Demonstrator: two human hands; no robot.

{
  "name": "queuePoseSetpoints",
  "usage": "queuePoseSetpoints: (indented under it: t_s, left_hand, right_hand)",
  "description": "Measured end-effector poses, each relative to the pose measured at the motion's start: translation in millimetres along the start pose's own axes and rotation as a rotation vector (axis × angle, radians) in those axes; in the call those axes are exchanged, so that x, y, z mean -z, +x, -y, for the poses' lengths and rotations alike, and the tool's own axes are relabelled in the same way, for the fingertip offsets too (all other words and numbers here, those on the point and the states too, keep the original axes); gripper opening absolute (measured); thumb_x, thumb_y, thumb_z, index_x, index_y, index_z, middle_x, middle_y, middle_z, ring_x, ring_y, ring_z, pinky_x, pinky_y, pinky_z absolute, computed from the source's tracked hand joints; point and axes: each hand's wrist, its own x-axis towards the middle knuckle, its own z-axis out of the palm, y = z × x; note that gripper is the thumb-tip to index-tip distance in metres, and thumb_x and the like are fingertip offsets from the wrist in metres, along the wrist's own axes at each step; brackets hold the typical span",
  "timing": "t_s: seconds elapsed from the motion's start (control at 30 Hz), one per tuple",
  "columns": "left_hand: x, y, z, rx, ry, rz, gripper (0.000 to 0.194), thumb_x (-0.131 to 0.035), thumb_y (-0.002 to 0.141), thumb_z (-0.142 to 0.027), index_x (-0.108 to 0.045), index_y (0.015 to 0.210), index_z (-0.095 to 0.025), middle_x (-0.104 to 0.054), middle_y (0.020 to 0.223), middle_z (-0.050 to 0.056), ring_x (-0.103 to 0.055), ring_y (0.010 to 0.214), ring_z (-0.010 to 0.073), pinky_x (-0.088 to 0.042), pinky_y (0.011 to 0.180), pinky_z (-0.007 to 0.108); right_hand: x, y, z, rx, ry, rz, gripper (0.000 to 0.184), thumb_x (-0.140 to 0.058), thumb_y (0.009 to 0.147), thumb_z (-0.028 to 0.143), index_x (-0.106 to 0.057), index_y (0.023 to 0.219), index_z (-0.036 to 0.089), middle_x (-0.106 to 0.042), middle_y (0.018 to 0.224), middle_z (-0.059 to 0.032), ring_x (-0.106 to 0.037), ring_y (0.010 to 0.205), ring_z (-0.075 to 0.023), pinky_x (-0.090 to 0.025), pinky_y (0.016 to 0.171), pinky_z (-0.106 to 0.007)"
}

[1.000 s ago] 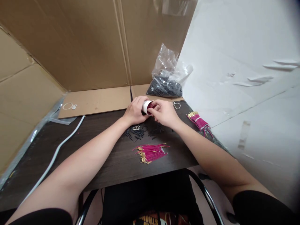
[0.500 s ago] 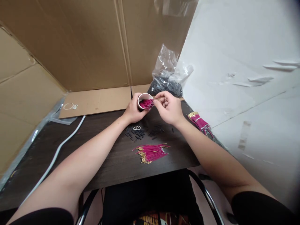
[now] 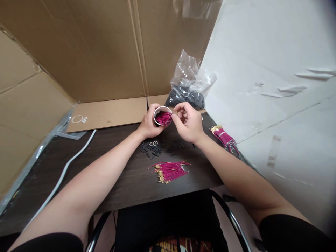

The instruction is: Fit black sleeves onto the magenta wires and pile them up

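Observation:
My left hand (image 3: pixel 151 123) is wrapped round a white cup (image 3: pixel 162 108), tilted so its mouth faces me. Inside lies a bunch of magenta wires (image 3: pixel 163 118), their ends gathered toward the right rim. Close to that rim, my right hand (image 3: pixel 189 120) has curled fingers, with a gap between thumb and forefinger. Its thumb tip is at the wire ends; I see nothing held in it. Below the hands, a pile of magenta wires with gold tips (image 3: pixel 172 172) lies on the dark table (image 3: pixel 126 182).
Short black tubes (image 3: pixel 154 149) with pale rubber bands (image 3: pixel 153 143) lie behind the wire pile. A banded wire bundle (image 3: pixel 224 135) sits at the right edge. Behind stands a clear bag of black pieces (image 3: pixel 185 96). A pale cable (image 3: pixel 65 168) and cardboard strip (image 3: pixel 110 113) are leftward.
The cup has tipped slightly more toward me, showing more of the wires inside. My right hand has shifted only slightly beside the rim.

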Motion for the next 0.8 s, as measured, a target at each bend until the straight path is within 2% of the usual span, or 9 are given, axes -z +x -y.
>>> queuePoseSetpoints:
  t_s: [0.3, 0.4, 0.47, 0.53, 0.57, 0.63, 0.7, 0.8]
  left_hand:
    - [1.0, -2, -1, 0.027, -0.002, 0.029, 0.07, -0.091, 0.085, -0.044, -0.049, 0.139, -0.026, -0.075, 0.131, 0.012, -0.079, 0.118, 0.031, -0.064, 0.102, 0.05]
    - [-0.5, -1, 3, 0.033, 0.012, 0.01, 0.072, -0.093, 0.083, -0.046, -0.05, 0.138, -0.026, -0.076, 0.128, 0.011, -0.079, 0.115, 0.0308, -0.063, 0.099, 0.049]
    - [-1.6, -1, 5, 0.033, 0.005, -0.006, 0.073, -0.094, 0.082, -0.046, -0.051, 0.137, -0.025, -0.077, 0.128, 0.012, -0.079, 0.115, 0.0317, -0.063, 0.098, 0.049]
    - [-2.4, -1, 6, 0.039, -0.015, -0.006, 0.072, -0.093, 0.083, -0.046, -0.052, 0.138, -0.025, -0.078, 0.131, 0.013, -0.08, 0.119, 0.0332, -0.064, 0.101, 0.05]
    - [-2.8, -1, 6, 0.045, -0.026, -0.001, 0.072, -0.093, 0.084, -0.046, -0.052, 0.139, -0.025, -0.079, 0.132, 0.014, -0.08, 0.121, 0.0337, -0.064, 0.103, 0.051]
    - [-3.7, -1, 6, 0.077, -0.047, 0.004, 0.072, -0.093, 0.085, -0.049, -0.055, 0.141, -0.024, -0.08, 0.132, 0.014, -0.08, 0.12, 0.0336, -0.064, 0.105, 0.052]
    - [-5.1, -1, 6, 0.134, -0.064, -0.007, 0.073, -0.095, 0.085, -0.053, -0.059, 0.142, -0.024, -0.081, 0.13, 0.014, -0.08, 0.116, 0.0331, -0.065, 0.103, 0.052]
    - [-7.8, 1, 8, 0.225, -0.082, -0.078, 0.07, -0.095, 0.085, -0.056, -0.065, 0.139, -0.022, -0.083, 0.131, 0.015, -0.081, 0.115, 0.0338, -0.065, 0.104, 0.053]
  right_hand:
    - [-7, -3, -1, 0.04, 0.138, 0.068, 0.013, -0.064, 0.108, 0.035, -0.065, 0.111, 0.022, -0.066, 0.087, -0.0029, -0.059, 0.072, -0.0173, -0.051, 0.073, -0.036]
    - [-8, -1, -7, 0.073, 0.142, 0.021, 0.017, -0.065, 0.109, 0.039, -0.064, 0.115, 0.023, -0.066, 0.089, -0.003, -0.061, 0.073, -0.0187, -0.055, 0.074, -0.038]
    - [-7, 1, -12, 0.15, 0.101, -0.05, 0.025, -0.066, 0.109, 0.041, -0.063, 0.125, 0.022, -0.069, 0.104, -0.008, -0.068, 0.088, -0.0237, -0.062, 0.084, -0.044]
    - [-7, 2, -15, 0.241, -0.008, -0.065, 0.043, -0.067, 0.109, 0.043, -0.06, 0.144, 0.02, -0.068, 0.135, -0.0181, -0.071, 0.122, -0.034, -0.064, 0.107, -0.057]
    - [-7, 1, -17, 0.283, -0.075, -0.036, 0.055, -0.066, 0.109, 0.045, -0.055, 0.156, 0.019, -0.062, 0.152, -0.0226, -0.064, 0.142, -0.0394, -0.059, 0.12, -0.064]
    - [-10, 0, -18, 0.348, -0.192, 0.07, 0.077, -0.063, 0.112, 0.051, -0.038, 0.178, 0.019, -0.043, 0.178, -0.0255, -0.041, 0.17, -0.0447, -0.04, 0.14, -0.074]
    - [-13, -3, -20, 0.381, -0.249, 0.172, 0.094, -0.059, 0.115, 0.056, -0.015, 0.19, 0.021, -0.025, 0.192, -0.0225, -0.023, 0.181, -0.0439, -0.025, 0.147, -0.076]
    - [-17, -5, -25, 0.374, -0.218, 0.198, 0.11, -0.058, 0.117, 0.056, 0.016, 0.192, 0.025, -0.005, 0.199, -0.0181, -0.01, 0.186, -0.0415, -0.021, 0.149, -0.075]
